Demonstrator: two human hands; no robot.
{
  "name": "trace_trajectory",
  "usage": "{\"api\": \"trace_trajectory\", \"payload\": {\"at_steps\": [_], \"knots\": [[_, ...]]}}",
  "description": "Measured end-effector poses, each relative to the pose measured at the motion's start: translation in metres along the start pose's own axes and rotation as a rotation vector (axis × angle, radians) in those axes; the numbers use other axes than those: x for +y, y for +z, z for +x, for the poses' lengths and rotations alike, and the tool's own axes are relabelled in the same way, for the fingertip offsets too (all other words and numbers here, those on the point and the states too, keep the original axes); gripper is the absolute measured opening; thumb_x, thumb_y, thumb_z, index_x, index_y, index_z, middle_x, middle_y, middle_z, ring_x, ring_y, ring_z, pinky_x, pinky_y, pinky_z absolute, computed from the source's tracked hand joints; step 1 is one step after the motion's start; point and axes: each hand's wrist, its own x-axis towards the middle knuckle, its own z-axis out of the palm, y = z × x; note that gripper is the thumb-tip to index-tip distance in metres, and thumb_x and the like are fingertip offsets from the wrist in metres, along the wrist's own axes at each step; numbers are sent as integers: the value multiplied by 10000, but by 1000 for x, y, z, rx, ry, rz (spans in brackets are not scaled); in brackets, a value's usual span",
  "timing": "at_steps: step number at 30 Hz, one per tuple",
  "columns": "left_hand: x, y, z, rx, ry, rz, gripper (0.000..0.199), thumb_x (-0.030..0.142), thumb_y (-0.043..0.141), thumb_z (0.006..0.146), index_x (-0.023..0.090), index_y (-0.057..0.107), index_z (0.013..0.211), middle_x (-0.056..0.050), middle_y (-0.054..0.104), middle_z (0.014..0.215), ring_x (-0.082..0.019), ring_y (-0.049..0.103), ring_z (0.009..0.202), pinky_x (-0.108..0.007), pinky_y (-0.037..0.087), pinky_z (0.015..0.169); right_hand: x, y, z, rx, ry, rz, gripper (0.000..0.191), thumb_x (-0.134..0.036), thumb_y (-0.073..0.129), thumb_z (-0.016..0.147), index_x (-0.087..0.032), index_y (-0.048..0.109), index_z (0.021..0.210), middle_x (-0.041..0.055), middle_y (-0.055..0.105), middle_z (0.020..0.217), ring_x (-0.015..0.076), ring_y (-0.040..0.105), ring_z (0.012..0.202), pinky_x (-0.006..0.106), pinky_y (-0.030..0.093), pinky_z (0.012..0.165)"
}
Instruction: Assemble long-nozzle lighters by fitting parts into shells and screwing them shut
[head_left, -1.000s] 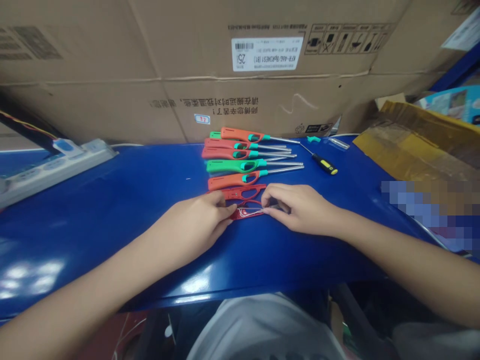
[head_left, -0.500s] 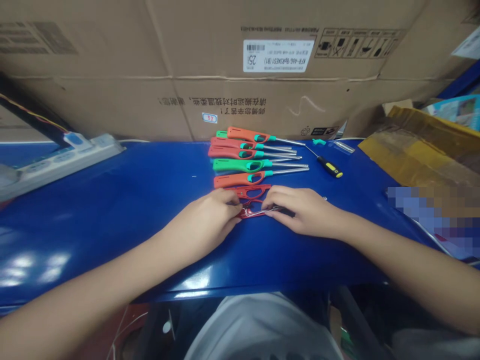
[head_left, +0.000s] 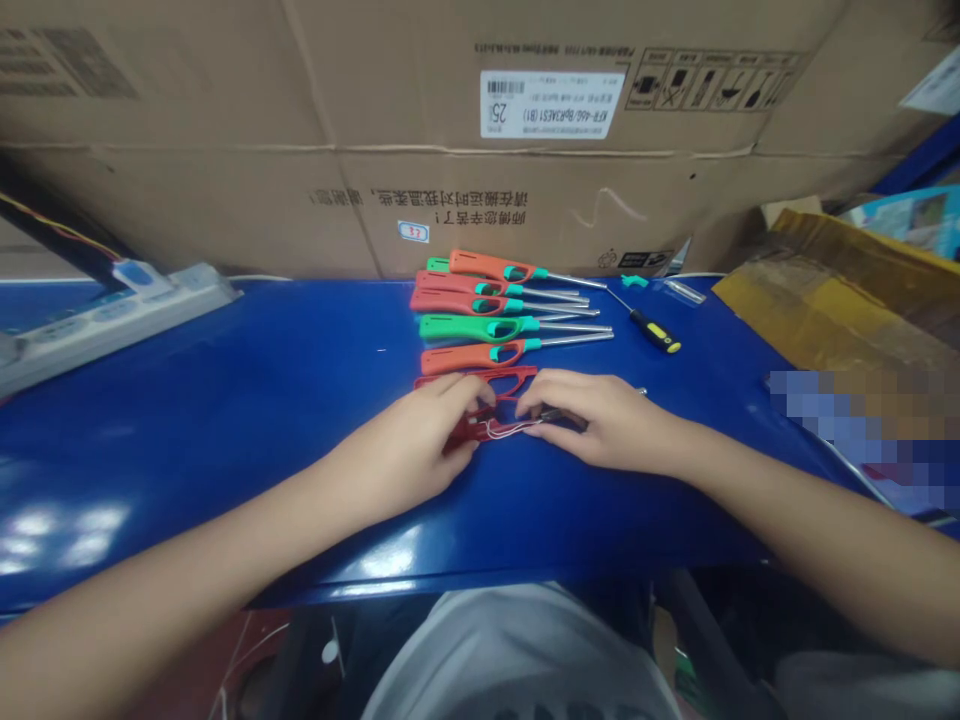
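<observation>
My left hand (head_left: 420, 435) is closed around the rear of an opened red lighter shell (head_left: 491, 432), thumb on the near side and fingers over the far side. Thin white wires (head_left: 514, 429) run from inside the shell toward my right hand (head_left: 600, 420). The right fingers and thumb close on the front end, where a dark piece (head_left: 562, 415) shows between them. A metal tip (head_left: 641, 392) pokes out beyond that hand. Just behind lies another red shell half (head_left: 517, 382), partly covered by the left hand. My fingers hide much of the inside.
Several assembled lighters, among them an orange one (head_left: 461, 358) and a green one (head_left: 457, 328), lie in a row behind. To their right are a black-and-yellow screwdriver (head_left: 654, 332), a teal part (head_left: 634, 281) and metal tubes (head_left: 684, 291). A power strip (head_left: 112, 325) stands left; a cardboard box (head_left: 420, 100) forms the back.
My left fingers have shifted and spread slightly, baring more of the shell's rear part. The right hand keeps nearly the same grip. The view has shifted slightly.
</observation>
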Motion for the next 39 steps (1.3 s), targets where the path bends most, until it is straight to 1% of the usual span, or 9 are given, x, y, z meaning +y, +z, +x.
{"api": "trace_trajectory", "payload": {"at_steps": [3, 8, 11, 15, 20, 23, 27, 33, 39], "knots": [[0, 0, 1, 7, -7, -52, 388, 101, 619, 845, 180, 567, 1222, -79, 679, 1176, -228, 669, 1064, -346, 553, 924, -1, 0, 0, -17, -15, -36, 109, -257, 582, 984, -244, 649, 1068, 20, 665, 1105, 149, 644, 910, 258, 460, 743], [0, 1, 2, -42, -7, -112, 483, 103, 619, 831, 199, 599, 1304, -76, 693, 1256, -240, 676, 1116, -366, 540, 978, 0, 1, 0, 0, -18, -103, 114, -266, 583, 985, -231, 643, 1076, 26, 669, 1091, 155, 647, 897, 259, 449, 710], [-1, 4, 3, -47, 1, -149, 466, 187, 661, 857, 195, 610, 1320, -75, 698, 1262, -242, 679, 1120, -369, 544, 975, 1, 3, 0, 11, -25, -124, 80, -260, 588, 982, -225, 647, 1023, 20, 666, 1056, 141, 635, 851, 250, 429, 681], [-4, 10, 6, 7, 35, -162, 434, 327, 697, 896, 193, 628, 1303, -81, 708, 1224, -239, 682, 1080, -372, 546, 950, 1, 6, 1, 18, -28, -104, 57, -243, 595, 971, -219, 636, 1004, 16, 666, 1025, 135, 621, 837, 244, 414, 668], [-5, 16, 7, 46, 41, -159, 375, 286, 670, 908, 187, 651, 1268, -84, 722, 1184, -232, 688, 1038, -360, 549, 917, 0, 2, -1, -1, -35, -65, 50, -228, 606, 945, -218, 616, 993, 9, 657, 1006, 133, 608, 834, 243, 411, 673], [-5, 17, 8, 57, 24, -172, 331, 313, 632, 942, 191, 669, 1247, -74, 736, 1141, -218, 694, 990, -341, 553, 872, 0, -1, -2, -35, -65, -81, 95, -202, 604, 914, -220, 617, 1007, 15, 643, 1045, 140, 611, 854, 252, 412, 688], [-6, 17, 9, 65, 17, -176, 310, 251, 599, 947, 180, 679, 1238, -72, 743, 1105, -209, 696, 961, -338, 550, 862, 0, -3, -4, -64, -91, -150, 103, -242, 595, 925, -229, 645, 1014, 18, 627, 1082, 127, 586, 768, 262, 393, 662], [-7, 19, 9, 77, 2, -181, 364, 143, 580, 893, 172, 675, 1243, -75, 739, 1134, -207, 699, 961, -337, 555, 861, -1, 5, -1, 30, -85, -210, 189, -344, 561, 1000, -200, 639, 905, 21, 642, 997, 114, 582, 732, 243, 351, 599], [-5, 19, 10, 71, -15, -185, 364, 120, 585, 859, 180, 688, 1203, -65, 740, 1096, -207, 695, 942, -342, 555, 879, -2, 8, 2, 36, -63, -205, 97, -299, 601, 982, -230, 652, 1026, 12, 664, 1015, 130, 623, 802, 236, 383, 631]]}}
